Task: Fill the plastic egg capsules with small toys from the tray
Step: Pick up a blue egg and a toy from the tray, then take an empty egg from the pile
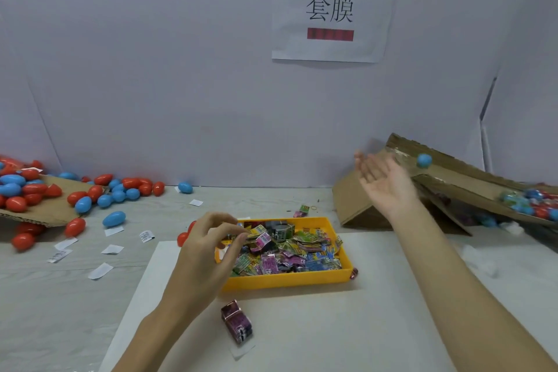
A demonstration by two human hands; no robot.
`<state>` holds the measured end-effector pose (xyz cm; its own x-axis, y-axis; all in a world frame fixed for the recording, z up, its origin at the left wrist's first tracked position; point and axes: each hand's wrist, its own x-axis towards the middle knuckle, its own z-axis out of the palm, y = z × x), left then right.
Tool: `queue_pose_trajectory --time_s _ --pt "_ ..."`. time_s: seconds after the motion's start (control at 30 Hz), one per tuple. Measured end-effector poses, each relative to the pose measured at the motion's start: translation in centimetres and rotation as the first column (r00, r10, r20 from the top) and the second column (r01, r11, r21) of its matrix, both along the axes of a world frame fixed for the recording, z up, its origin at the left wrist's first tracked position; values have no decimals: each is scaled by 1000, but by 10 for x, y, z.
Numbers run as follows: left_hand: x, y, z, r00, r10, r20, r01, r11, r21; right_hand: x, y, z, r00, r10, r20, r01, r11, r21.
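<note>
Left hand [208,248] over the near-left corner of the yellow tray [287,279], fingers [241,237] curled and pinching one small foil toy packet [261,240] just above the heap. Right hand [385,181] out toward the far-right edge of the bench [60,296], palm up, fingers straight and spread, holding nothing. Blue egg [424,160] just beyond those fingertips against the cardboard chute [471,178], apart from the hand; in the air or rolling, cannot tell. Finished eggs [534,205] piled lower down the chute at the right edge. Empty red and blue eggs [27,190] heaped on cardboard at the far-left corner and scattered along the back edge. One loose packet [237,322] on the white board near the front.

Packets likely very light, crinkly, soft enough to fold, slippery foil; best pinched across a flat face or by a sealed edge. Eggs probably light, stiff, smooth and prone to roll; best held round the middle, halves pressed together at the seam.
</note>
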<state>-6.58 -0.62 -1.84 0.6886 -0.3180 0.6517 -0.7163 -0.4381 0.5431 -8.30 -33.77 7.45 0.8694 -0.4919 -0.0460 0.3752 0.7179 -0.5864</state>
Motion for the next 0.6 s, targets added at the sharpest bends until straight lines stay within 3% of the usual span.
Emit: queue_pose_trajectory --time_s 0.1,0.2,0.27,0.33,0.4,0.43,0.47,0.53,0.6 --pt "5 5 -4 998 57 -3 -57 998 4 -6 47 -41 980 113 -162 -160 935 -317" --pt "12 12 -8 984 164 -70 -163 986 22 -7 107 -79 956 78 -281 -243 748 -618" --pt "17 17 -10 955 272 -117 -269 962 39 -6 138 -93 966 -27 -257 -207 515 -832" --pt "25 25 -12 906 384 -177 -383 923 40 -9 153 -103 976 -148 -159 -135 162 -978" --pt "38 37 -14 813 512 -277 -517 854 61 -15 158 -111 971 -229 -69 -110 -171 -979" --pt "46 49 -15 746 585 -317 -586 804 105 -17 161 -114 970 -241 -35 -101 -269 -958" --pt "55 59 -16 680 653 -333 -638 751 170 -19 163 -115 970 -243 -3 -81 -309 -948" --pt "76 82 -15 592 747 -302 -673 664 326 -20 165 -116 969 -242 42 -32 -294 -955" --pt "100 101 -13 605 764 -226 -616 628 475 -18 165 -115 967 -247 58 -17 -290 -957"
